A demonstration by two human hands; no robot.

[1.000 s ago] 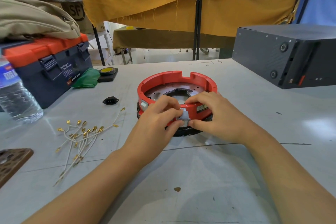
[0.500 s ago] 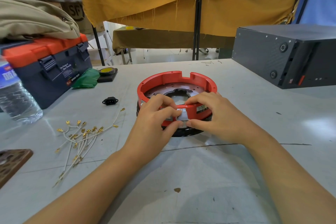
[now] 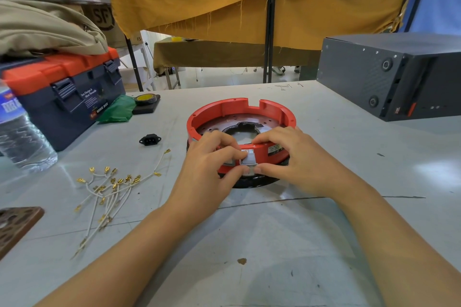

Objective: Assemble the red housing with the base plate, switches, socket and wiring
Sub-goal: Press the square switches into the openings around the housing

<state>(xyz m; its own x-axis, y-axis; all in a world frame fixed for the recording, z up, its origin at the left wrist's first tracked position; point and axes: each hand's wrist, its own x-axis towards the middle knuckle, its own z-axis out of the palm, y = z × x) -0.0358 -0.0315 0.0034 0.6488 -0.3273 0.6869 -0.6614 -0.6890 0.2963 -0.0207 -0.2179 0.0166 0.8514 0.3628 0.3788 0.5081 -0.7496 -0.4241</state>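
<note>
The red ring housing (image 3: 239, 107) sits on a black base in the middle of the table, with the perforated metal base plate (image 3: 267, 123) inside it. A grey switch (image 3: 248, 160) sits in the near wall. My left hand (image 3: 209, 172) pinches this switch between curled fingers and the thumb below it. My right hand (image 3: 296, 159) grips the housing wall beside the switch, fingers over the rim and thumb underneath. A second switch is partly hidden under my left fingers. The black socket (image 3: 149, 139) and a bundle of white wires (image 3: 109, 189) with brass terminals lie loose to the left.
A blue and orange toolbox (image 3: 62, 92) and a water bottle (image 3: 22, 142) stand at the left. A green bag (image 3: 117, 109) and a yellow tape roll (image 3: 146, 99) lie behind the socket. A dark metal box (image 3: 389, 75) occupies the right back. A brown perforated plate (image 3: 15, 224) pokes in at the left edge.
Both thumbs have drawn together under the grey switch, and my left fingers have shifted slightly on the near wall. The housing has stayed in place.
</note>
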